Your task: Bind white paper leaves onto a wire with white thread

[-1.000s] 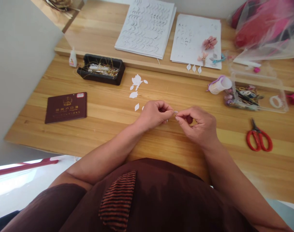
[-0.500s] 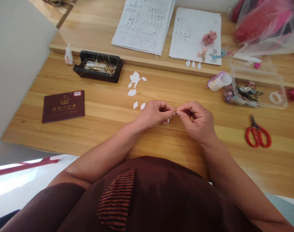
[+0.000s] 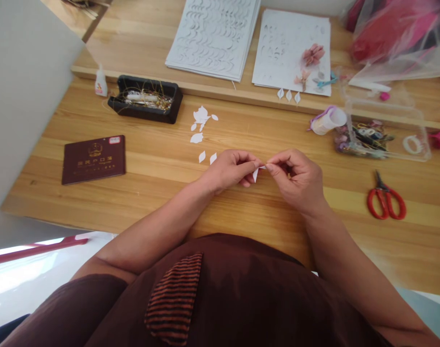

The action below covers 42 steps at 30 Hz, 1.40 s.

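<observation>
Left hand (image 3: 234, 169) and right hand (image 3: 297, 180) pinch pointed white paper (image 3: 255, 175); beyond the left, a black box (image 3: 144, 113) holds gold wires (image 3: 165, 102).

Tabletop (image 3: 162, 168): pale wood, visible grain, raised wooden shelf (image 3: 129, 41) along the far side.

On the lower level, left: dark maroon booklet (image 3: 94, 166), flat, gold print up; small white bottle (image 3: 101, 84), standing, just beside a black tray (image 3: 144, 114). Middle: loose cluster of white cutouts (image 3: 200, 114), a single jagged cutout (image 3: 196, 138) nearer, then two leaf-shaped pieces (image 3: 202, 156), apart. Right: whitish cylinder with purple trim (image 3: 328, 121), next to a clear plastic box (image 3: 425, 155); red-handled scissors (image 3: 383, 189) lying near.

On the shelf: two paper stacks (image 3: 213, 46), side by side; clear bag (image 3: 390, 43) showing pink and red, far right.
</observation>
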Each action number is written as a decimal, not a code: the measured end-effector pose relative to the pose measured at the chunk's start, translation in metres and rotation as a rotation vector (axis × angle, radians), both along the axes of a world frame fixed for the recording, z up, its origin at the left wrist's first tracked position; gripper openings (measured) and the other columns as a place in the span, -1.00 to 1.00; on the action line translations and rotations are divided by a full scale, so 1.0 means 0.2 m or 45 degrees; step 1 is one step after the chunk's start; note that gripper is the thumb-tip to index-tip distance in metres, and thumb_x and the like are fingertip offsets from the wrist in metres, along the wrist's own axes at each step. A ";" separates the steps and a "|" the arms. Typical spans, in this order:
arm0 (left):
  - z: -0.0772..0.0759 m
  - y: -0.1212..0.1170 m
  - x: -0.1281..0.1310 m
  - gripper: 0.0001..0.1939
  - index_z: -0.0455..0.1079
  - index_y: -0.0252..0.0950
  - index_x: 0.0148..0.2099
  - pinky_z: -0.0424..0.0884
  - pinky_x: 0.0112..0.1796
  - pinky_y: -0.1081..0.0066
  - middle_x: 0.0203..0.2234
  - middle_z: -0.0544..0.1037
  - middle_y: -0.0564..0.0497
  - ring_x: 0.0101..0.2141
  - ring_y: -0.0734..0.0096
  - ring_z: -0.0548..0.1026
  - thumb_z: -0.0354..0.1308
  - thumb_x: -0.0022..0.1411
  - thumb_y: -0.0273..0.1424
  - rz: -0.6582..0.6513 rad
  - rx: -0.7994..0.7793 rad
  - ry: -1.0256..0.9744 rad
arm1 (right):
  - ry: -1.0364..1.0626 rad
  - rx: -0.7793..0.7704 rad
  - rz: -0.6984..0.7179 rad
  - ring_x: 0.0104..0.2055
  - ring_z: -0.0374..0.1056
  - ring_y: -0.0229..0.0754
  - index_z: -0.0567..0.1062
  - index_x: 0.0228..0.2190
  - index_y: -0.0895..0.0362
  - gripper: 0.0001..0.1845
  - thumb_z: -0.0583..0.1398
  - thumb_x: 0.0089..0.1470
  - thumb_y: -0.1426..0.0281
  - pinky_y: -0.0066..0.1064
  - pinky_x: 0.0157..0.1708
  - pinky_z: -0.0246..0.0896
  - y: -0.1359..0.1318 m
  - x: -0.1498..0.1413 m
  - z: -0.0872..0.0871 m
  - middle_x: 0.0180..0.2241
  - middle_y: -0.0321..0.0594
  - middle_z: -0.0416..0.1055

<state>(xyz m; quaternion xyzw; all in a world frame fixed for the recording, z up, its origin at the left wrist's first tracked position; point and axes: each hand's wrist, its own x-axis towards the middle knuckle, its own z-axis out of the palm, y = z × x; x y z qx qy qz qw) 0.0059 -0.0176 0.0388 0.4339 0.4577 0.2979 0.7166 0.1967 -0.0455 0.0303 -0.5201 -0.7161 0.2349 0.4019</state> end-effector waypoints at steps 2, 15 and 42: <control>0.00 0.00 0.00 -0.92 0.52 -0.39 -0.28 0.47 -0.49 0.59 -0.58 0.52 0.08 -0.55 0.60 0.49 0.24 0.31 -0.56 -0.001 -0.010 -0.010 | -0.001 -0.004 -0.011 -0.51 0.22 -0.26 0.51 -0.38 0.03 -0.91 0.28 0.19 0.37 -0.36 -0.51 0.11 0.00 0.00 0.00 -0.49 -0.32 0.44; 0.01 0.01 0.01 -0.73 0.49 -0.38 -0.31 0.41 -0.55 0.58 -0.61 0.50 0.08 -0.61 0.58 0.48 0.09 0.47 -0.45 0.048 -0.127 -0.037 | 0.015 -0.019 0.014 -0.53 0.19 -0.27 0.52 -0.38 0.04 -0.91 0.29 0.19 0.36 -0.36 -0.51 0.11 0.00 0.00 0.01 -0.52 -0.33 0.42; 0.00 0.00 0.01 -0.76 0.45 -0.38 -0.38 0.42 -0.54 0.60 -0.63 0.50 0.09 -0.62 0.62 0.46 0.23 0.39 -0.43 -0.002 0.002 0.024 | 0.022 0.018 -0.007 -0.49 0.26 -0.27 0.54 -0.37 0.06 -0.92 0.29 0.20 0.36 -0.37 -0.50 0.13 0.00 0.00 -0.01 -0.49 -0.32 0.46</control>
